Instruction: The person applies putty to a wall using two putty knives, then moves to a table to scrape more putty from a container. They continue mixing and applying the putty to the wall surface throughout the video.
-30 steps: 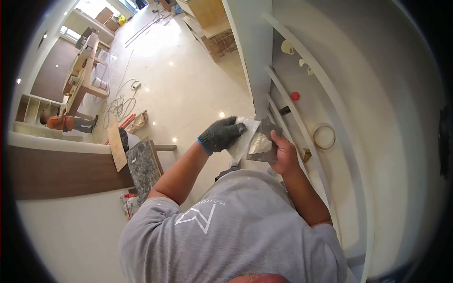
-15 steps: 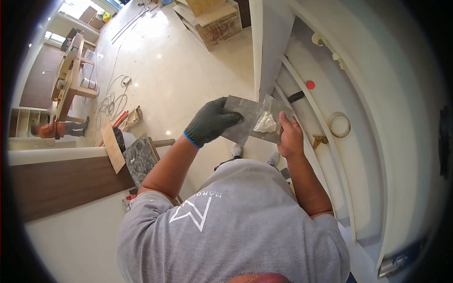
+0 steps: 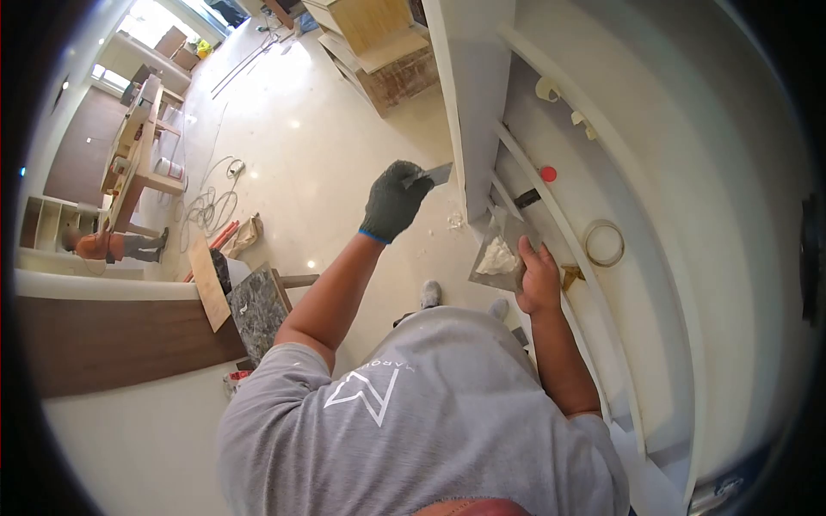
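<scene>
Just parted from the plate, a thin metal blade [image 3: 442,174] has swung out beside the edge of a white panel [image 3: 452,120], in the gloved left hand [image 3: 397,203] of a person in a grey T-shirt [image 3: 413,404], fingers curled closed around the blade's near end. The bare right hand [image 3: 539,282] grips a flat grey plate [image 3: 509,226], thumb over its face; the fingers behind are partly hidden, so how far they close cannot be told. With the blade clear, a lump of white paste [image 3: 497,256] lies exposed on the plate. Pale crumbs [image 3: 454,221] dot the glossy floor [image 3: 344,129] in view between the hands. Near the plate, a red disc [image 3: 548,174] shows among white shelving [image 3: 521,155]. Across the room, a co-worker [image 3: 93,247] stands by a wooden bench [image 3: 163,183]
</scene>
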`<state>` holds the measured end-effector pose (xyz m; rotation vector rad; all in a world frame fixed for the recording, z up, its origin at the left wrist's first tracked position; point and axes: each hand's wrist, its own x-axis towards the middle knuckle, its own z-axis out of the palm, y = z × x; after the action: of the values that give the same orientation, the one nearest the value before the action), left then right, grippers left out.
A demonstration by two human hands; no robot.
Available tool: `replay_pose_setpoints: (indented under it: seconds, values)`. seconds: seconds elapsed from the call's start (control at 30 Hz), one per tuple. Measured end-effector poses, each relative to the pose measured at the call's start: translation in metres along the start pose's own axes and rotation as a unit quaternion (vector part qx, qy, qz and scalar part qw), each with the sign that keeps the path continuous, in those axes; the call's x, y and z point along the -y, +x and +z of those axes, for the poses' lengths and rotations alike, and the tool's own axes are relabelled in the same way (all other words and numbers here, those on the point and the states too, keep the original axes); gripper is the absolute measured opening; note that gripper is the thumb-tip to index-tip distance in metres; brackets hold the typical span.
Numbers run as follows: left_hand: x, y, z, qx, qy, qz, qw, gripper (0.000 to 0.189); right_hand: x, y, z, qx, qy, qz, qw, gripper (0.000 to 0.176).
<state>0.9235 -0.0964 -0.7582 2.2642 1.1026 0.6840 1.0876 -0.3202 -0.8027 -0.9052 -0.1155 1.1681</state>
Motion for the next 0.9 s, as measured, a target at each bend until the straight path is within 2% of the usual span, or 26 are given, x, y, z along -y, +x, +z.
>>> replay_pose_setpoints:
  seconds: [0.07,0.17,0.2,0.3,0.43,0.5,0.73,0.83,0.9]
  values:
    - [0.022,0.025,0.024,-0.027,0.01,0.027,0.999,0.022,0.004,-0.003,-0.012,-0.037,-0.04,-0.011,0.998,0.042]
    - [0.028,0.056,0.04,-0.013,-0.116,-0.012,0.993,0.018,0.009,-0.007,-0.037,-0.042,-0.031,0.004,0.999,0.043]
    - [0.027,0.063,0.045,-0.015,-0.171,-0.061,0.983,0.018,0.011,-0.007,-0.045,-0.036,-0.017,0.015,0.999,0.043]
    - [0.037,0.082,0.058,-0.014,-0.127,-0.078,0.989,0.018,0.017,-0.01,-0.064,-0.049,-0.006,0.024,0.999,0.041]
    - [0.037,0.093,0.064,-0.012,-0.098,-0.046,0.994,0.019,0.022,-0.006,-0.082,-0.033,-0.018,0.022,0.999,0.038]
    - [0.032,0.095,0.066,-0.029,-0.107,-0.063,0.992,0.018,0.033,-0.009,-0.077,-0.022,0.013,0.032,0.999,0.036]
    - [0.059,0.079,0.069,-0.041,-0.085,-0.097,0.991,0.02,0.043,-0.003,-0.091,-0.02,-0.02,0.03,0.999,0.032]
    - [0.03,0.063,0.07,-0.058,0.049,-0.03,0.997,0.022,0.05,-0.002,-0.09,-0.033,-0.021,0.045,0.998,0.033]
    - [0.003,0.059,0.069,-0.03,0.098,-0.006,0.995,0.02,0.053,-0.004,-0.09,-0.04,-0.034,0.049,0.997,0.034]
